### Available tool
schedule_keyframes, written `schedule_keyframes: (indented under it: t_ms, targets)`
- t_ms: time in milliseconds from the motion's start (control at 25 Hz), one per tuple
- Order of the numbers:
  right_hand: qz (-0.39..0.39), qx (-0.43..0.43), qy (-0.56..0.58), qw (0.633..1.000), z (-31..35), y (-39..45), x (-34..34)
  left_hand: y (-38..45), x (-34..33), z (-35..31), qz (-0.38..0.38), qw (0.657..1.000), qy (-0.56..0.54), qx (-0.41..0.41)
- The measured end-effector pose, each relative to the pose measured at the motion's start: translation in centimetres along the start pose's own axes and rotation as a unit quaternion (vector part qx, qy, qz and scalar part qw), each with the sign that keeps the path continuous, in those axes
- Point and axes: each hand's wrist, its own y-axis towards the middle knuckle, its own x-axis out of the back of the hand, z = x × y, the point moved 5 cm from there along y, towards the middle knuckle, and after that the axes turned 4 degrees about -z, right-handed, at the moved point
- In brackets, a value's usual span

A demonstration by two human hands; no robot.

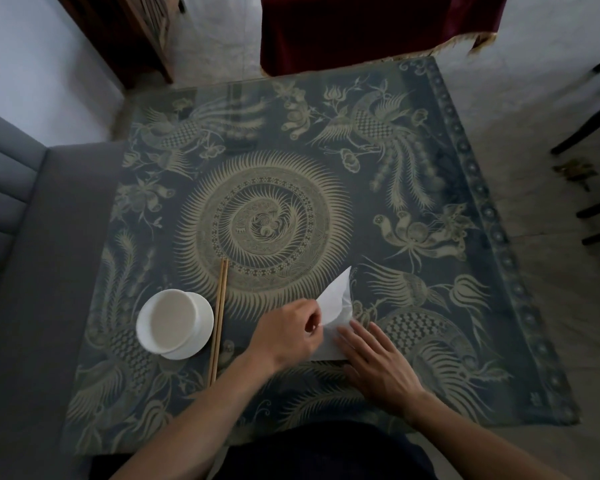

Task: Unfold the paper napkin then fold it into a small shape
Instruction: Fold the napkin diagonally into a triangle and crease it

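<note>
Far left: a grey upholstered seat [32,237] borders the table [499,306], whose top carries a dark blue cloth printed with pale birds, flowers and a central sunburst medallion.

Container: a white bowl [168,320] stands on a white saucer [201,327] near the table's left front area. The bowl sits off-centre on the saucer, shifted to the left. Its interior shows only an even pale surface; whether this is liquid or the bare bottom cannot be told.

Just right of the saucer, a pair of wooden chopsticks [219,317] lies flat on the cloth, the two sticks touching side by side, running from the medallion's lower rim toward the table's front edge.

Left hand [286,336]: fingers curled, thumb and fingertips pinching the left edge of the paper napkin [336,296]. The pinched portion is lifted off the table and rises to a pointed corner angled up and to the right.

Paper napkin: white, located right of the chopsticks, in the front-right part of the table, between the two hands. Its lower portion lies flat on the cloth; the fold state of the hidden part under the hands cannot be told.

Right hand [378,362]: fingers extended and slightly spread, palm down, fingertips pressing the flat lower portion of the napkin against the table.

Beyond the table: a dark red fringed cloth [378,26] at the far edge, and dark chair legs [596,126] at the far right.
</note>
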Motion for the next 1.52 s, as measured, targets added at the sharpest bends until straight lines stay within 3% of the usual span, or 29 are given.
schedule_keyframes:
  t_ms: [400, 640, 840, 920, 1000, 1080, 1160, 1280, 1520]
  targets:
    - [-0.072, 0.003, 0.033, 0.997, -0.8, -2.6, 1.1, 0.8, -5.4, -1.2, 0.068, 0.996, 0.033, 0.045]
    - [-0.064, 0.019, 0.027, 0.997, -0.8, -3.8, 0.8, 0.9, -7.5, -0.9, 0.130, 0.989, 0.052, 0.042]
    - [-0.064, 0.014, 0.040, 0.997, -1.1, -4.0, 0.7, 0.0, -8.3, -0.8, 0.168, 0.985, -0.002, 0.039]
    - [-0.068, 0.016, 0.053, 0.996, -1.2, -3.9, 0.9, -0.6, -7.8, -0.5, 0.148, 0.988, -0.031, 0.031]
    - [-0.078, 0.006, 0.071, 0.994, -1.6, -3.4, 1.3, -1.4, -6.4, 0.4, 0.071, 0.997, -0.035, 0.008]
    - [-0.087, -0.025, 0.087, 0.992, -1.9, -2.1, 2.0, -2.8, -4.9, 1.9, -0.022, 0.998, 0.029, -0.043]
    - [-0.086, -0.056, 0.098, 0.990, -1.7, 0.0, 2.4, -4.5, -4.1, 3.7, -0.069, 0.989, 0.093, -0.087]
    - [-0.058, -0.080, 0.093, 0.991, -0.1, 4.1, 1.9, -6.5, -4.6, 5.6, -0.049, 0.985, 0.135, -0.096]
    - [0.099, -0.093, 0.026, 0.990, 1.2, 7.8, -0.9, -6.8, -6.9, 5.7, 0.055, 0.977, 0.189, -0.077]
